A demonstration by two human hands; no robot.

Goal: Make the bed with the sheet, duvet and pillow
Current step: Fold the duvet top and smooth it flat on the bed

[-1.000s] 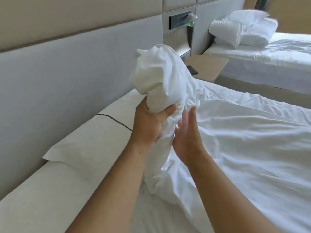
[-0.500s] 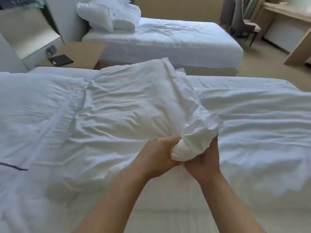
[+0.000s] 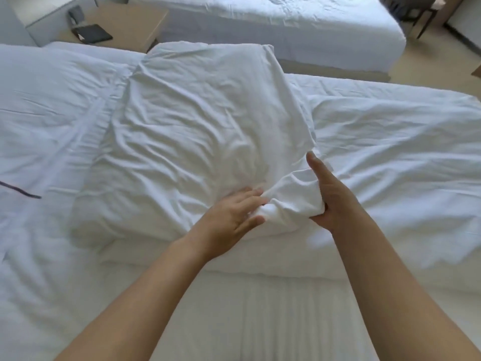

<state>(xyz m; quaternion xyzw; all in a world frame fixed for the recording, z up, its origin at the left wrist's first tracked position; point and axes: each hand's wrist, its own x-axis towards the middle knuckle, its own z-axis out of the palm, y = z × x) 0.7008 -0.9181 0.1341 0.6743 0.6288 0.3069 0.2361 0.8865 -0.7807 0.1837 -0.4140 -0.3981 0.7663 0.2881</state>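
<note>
A crumpled white pillow (image 3: 197,131) lies flat on the bed, on top of the white duvet (image 3: 390,152). Its loose case end is bunched at the near right corner. My right hand (image 3: 330,196) cups that bunch from the right, thumb raised and fingers beneath it. On the left of the bunch my left hand (image 3: 229,214) lies against it, its fingers stretched out and blurred. The striped white sheet (image 3: 260,308) shows bare at the near edge of the bed.
Another white pillow (image 3: 39,126) with a dark stripe lies at the left. Beyond the bed stand a wooden nightstand (image 3: 130,22) with a dark flat device (image 3: 95,33), a second made bed (image 3: 286,22) and a chair (image 3: 416,11).
The pillow was held upright by the headboard, then swung down flat onto the duvet. My left hand has opened from its grip on the bunched end; my right hand now cups that end.
</note>
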